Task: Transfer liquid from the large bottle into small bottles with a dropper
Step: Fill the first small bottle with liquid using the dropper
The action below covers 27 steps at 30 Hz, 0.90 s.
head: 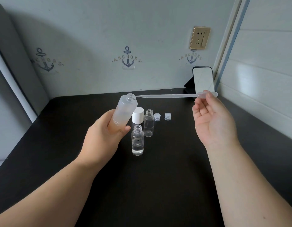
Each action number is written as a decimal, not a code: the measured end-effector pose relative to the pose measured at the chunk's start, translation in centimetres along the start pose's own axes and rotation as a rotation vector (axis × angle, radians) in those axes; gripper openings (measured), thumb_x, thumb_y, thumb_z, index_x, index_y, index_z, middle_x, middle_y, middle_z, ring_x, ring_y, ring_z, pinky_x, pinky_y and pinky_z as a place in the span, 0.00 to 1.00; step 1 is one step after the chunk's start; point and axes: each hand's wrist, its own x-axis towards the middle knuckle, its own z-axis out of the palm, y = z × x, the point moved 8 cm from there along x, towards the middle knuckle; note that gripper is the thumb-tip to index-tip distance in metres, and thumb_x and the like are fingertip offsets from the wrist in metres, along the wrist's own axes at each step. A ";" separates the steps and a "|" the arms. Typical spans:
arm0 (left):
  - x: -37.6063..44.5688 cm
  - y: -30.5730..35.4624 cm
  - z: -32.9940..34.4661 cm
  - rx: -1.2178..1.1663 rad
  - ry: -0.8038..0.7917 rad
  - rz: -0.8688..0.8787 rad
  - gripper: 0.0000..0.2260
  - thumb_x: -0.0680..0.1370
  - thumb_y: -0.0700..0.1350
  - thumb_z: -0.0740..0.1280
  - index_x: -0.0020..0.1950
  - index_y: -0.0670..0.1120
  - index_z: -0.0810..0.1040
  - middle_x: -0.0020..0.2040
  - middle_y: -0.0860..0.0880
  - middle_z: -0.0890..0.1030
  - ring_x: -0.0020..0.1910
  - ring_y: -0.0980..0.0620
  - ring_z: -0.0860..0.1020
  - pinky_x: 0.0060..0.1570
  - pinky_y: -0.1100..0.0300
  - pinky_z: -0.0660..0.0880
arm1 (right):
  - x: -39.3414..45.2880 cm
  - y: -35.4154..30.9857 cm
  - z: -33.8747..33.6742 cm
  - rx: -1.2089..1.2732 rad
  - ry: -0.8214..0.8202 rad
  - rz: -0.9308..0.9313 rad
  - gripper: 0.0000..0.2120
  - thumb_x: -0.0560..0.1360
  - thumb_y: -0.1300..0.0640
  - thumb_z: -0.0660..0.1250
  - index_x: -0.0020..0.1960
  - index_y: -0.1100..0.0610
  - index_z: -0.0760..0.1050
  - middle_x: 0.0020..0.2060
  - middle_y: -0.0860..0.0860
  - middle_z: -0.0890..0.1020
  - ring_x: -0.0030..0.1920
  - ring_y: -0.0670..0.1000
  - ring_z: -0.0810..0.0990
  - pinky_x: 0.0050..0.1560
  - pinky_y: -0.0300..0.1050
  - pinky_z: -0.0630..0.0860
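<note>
My left hand [107, 130] grips the large frosted bottle [124, 110], uncapped and tilted to the right above the black table [158, 177]. My right hand [212, 118] pinches the bulb of a long clear dropper [168, 96], held level, its tip at the rim of the bottle's mouth. Below stand two small clear bottles without caps: the near one [137, 141] holds some clear liquid, the far one [148, 123] looks empty.
The large bottle's white cap [138, 115] stands behind the small bottles. Two small clear caps [157, 116] [168, 116] lie to their right. A phone [203, 80] leans on a stand at the back right, by the wall.
</note>
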 end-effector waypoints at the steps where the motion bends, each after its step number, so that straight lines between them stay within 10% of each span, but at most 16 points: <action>1: 0.0 0.1 0.0 0.015 0.004 0.009 0.20 0.76 0.53 0.73 0.52 0.77 0.69 0.50 0.72 0.76 0.50 0.68 0.76 0.42 0.63 0.71 | 0.0 -0.1 0.0 -0.011 -0.007 -0.007 0.03 0.79 0.61 0.70 0.49 0.60 0.82 0.43 0.51 0.85 0.42 0.48 0.84 0.45 0.39 0.79; 13: 0.3 0.0 -0.3 0.188 0.054 0.072 0.22 0.74 0.49 0.75 0.63 0.65 0.71 0.48 0.64 0.74 0.49 0.61 0.73 0.45 0.70 0.65 | 0.1 -1.4 0.0 -0.118 -0.034 -0.127 0.08 0.79 0.67 0.67 0.45 0.57 0.82 0.39 0.52 0.83 0.40 0.49 0.81 0.46 0.39 0.78; 27: 0.2 0.1 0.3 0.216 0.015 0.084 0.19 0.74 0.50 0.75 0.63 0.62 0.76 0.50 0.60 0.77 0.53 0.54 0.75 0.51 0.56 0.72 | -0.3 -0.2 1.3 -0.241 -0.170 -0.138 0.13 0.78 0.66 0.68 0.41 0.54 0.85 0.40 0.51 0.84 0.42 0.50 0.81 0.48 0.40 0.78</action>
